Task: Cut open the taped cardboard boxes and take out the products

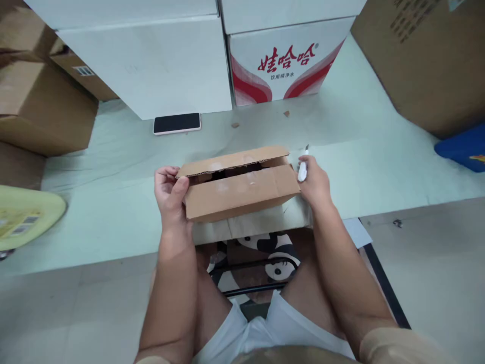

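A small brown cardboard box [242,194] is held between my two hands at the table's near edge. Its top flap is partly raised, and through the gap its inside looks dark; what lies within cannot be made out. My left hand [170,192] grips the box's left end, thumb on the near side. In my right hand [316,184] is a white utility knife [302,169], its short blade out and pointing away from me. That hand also rests against the box's right end.
A dark-screened phone [177,123] lies before white cartons [151,65], one with red print [288,65]. Cardboard scraps [235,125] lie on the green table cover [113,202]. Brown boxes [49,106] and a yellow container [28,215] stand left; a large carton [424,60] and blue object [464,146] right.
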Tool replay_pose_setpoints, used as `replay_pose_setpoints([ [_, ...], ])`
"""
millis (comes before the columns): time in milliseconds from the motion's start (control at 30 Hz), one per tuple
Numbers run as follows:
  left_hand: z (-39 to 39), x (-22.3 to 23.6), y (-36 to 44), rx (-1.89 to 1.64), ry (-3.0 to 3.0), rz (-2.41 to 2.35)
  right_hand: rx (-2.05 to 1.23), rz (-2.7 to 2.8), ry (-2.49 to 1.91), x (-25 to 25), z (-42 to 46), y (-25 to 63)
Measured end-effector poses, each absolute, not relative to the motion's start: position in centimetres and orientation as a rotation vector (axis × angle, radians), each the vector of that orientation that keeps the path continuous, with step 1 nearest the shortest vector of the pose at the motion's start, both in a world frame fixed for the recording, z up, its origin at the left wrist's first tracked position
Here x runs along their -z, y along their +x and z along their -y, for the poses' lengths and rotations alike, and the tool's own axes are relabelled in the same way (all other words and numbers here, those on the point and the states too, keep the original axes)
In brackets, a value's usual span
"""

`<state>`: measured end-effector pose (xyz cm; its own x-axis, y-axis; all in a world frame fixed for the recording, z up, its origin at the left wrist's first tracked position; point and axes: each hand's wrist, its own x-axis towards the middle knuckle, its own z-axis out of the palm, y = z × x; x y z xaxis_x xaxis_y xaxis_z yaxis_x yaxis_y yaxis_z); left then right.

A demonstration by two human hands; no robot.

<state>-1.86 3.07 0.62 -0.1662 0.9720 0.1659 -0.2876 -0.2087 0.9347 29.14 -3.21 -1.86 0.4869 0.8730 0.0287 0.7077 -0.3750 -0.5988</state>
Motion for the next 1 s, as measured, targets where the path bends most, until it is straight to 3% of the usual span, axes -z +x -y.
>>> replay_pose_setpoints([
  [133,-3.1,-0.9,-2.1,-1.543,1.045,-1.065,-0.346,1.389,-2.139,2.4,3.0,28.8],
  [333,-2.6,-1.6,-2.1,-1.589,1.189,-1.160,-0.025,1.255,-1.409,-0.6,3.8,26.3],
  [500,-2.3,-1.7,-3.2,-1.478,1.585,-0.826,-0.365,1.398,-0.930,-1.8,3.9,25.1],
  [667,-2.6,-1.4,-4.6,-1.083,1.868,-0.696,-0.437,1.752,-0.949,-2.3,4.3,25.1],
  [1000,-1.3,-3.8,-2.0,-1.738,1.346,-0.775,-0.137,1.192,-1.099,-1.7,5.5,24.0],
])
